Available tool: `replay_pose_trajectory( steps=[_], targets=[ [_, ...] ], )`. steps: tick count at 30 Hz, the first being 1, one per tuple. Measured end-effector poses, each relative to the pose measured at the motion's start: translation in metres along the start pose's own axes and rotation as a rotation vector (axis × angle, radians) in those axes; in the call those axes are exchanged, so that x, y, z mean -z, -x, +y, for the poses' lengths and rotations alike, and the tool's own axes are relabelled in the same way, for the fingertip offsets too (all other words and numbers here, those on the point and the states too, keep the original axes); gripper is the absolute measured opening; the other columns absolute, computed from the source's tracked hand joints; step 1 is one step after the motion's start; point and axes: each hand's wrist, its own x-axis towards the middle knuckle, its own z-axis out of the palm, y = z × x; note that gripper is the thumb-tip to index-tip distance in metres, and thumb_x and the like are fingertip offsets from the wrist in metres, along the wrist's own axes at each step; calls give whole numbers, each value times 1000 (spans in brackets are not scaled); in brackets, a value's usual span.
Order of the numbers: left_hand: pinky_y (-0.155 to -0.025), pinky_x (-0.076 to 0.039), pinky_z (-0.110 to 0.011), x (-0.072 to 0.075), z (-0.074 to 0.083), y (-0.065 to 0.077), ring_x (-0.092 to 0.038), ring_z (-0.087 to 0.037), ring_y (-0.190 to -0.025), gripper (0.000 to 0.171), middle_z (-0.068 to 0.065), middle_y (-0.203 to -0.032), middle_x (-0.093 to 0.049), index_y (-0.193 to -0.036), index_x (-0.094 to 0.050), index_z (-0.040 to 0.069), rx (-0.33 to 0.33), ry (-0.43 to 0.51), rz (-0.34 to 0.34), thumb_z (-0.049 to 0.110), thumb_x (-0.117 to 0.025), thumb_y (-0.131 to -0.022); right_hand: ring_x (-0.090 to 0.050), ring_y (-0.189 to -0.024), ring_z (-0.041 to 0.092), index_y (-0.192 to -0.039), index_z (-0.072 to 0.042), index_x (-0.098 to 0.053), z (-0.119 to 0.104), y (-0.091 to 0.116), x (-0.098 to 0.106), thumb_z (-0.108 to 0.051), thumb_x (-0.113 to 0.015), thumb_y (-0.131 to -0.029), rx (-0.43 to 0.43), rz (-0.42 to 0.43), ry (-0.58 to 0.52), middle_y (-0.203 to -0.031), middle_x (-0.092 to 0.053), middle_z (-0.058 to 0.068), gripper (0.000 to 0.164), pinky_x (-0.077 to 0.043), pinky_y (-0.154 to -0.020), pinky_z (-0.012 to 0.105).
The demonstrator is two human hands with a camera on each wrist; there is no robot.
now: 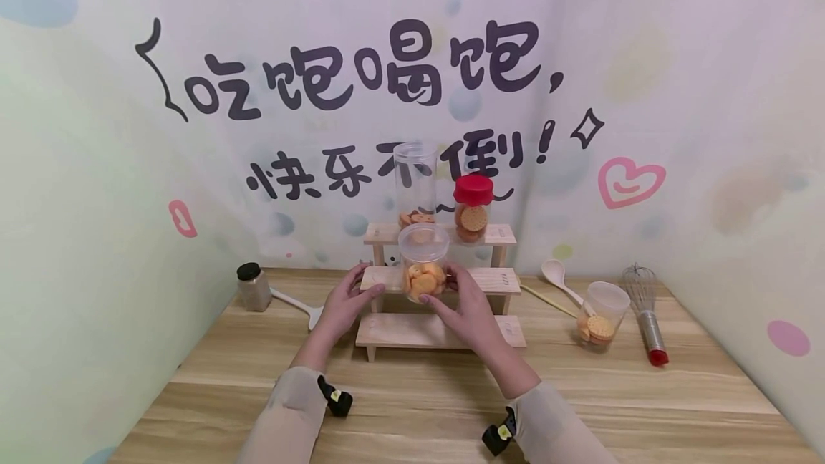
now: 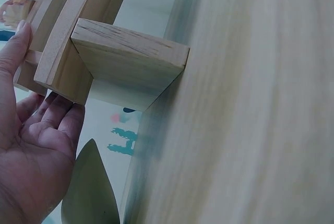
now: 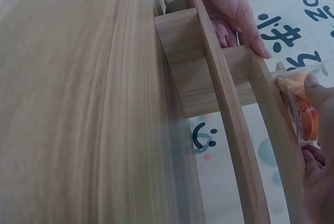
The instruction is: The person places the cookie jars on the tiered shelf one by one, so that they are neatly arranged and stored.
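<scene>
A three-tier wooden step rack (image 1: 412,331) stands on the table against the back wall. On its middle tier my right hand (image 1: 475,312) holds a clear jar of small orange-brown crackers (image 1: 424,279), thumb in front and fingers around the far right side. My left hand (image 1: 343,306) grips the left end of that tier; in the left wrist view its thumb (image 2: 18,38) lies on the upper side and the fingers curl below. The top tier carries a tall clear jar (image 1: 415,188) with a few biscuits, and a red-lidded biscuit jar (image 1: 473,210).
Left of the rack are a black-capped bottle (image 1: 254,287) and a white-handled utensil (image 1: 293,301). To the right lie a pale spoon (image 1: 559,278), a clear jar with biscuits (image 1: 602,317) and a red-ended whisk (image 1: 651,328).
</scene>
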Motion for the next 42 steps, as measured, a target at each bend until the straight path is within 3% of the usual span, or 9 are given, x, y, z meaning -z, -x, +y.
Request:
replay_pose_trajectory(
  steps=[4,22,42],
  targets=[
    [-107,-45,-48,0,-16,-8,-54,-34,-130,82,-14,-155,-41,-155,-37,15,-11,-9,24,45,-76,-89,-60,-115,20,-139,-8,-49,1,0,0,-41,-80,-87,-7,-2,0,-127,-59,5,69,-53,-99,38],
    [-108,-45,-48,1,-17,-8,-53,-32,-132,80,-11,-156,-40,-153,-39,22,-8,-22,24,49,-75,-88,-60,-115,20,-140,-6,-49,2,0,-2,-40,-77,-89,-4,5,19,-129,-58,7,68,-53,-99,37],
    [-108,-44,-49,1,-17,-7,-53,-33,-132,81,-11,-156,-40,-154,-38,21,-5,-24,24,49,-75,-88,-62,-110,19,-137,-4,-53,0,1,-2,-36,-77,-90,29,43,49,-125,-61,8,62,-55,-94,34]
  ],
)
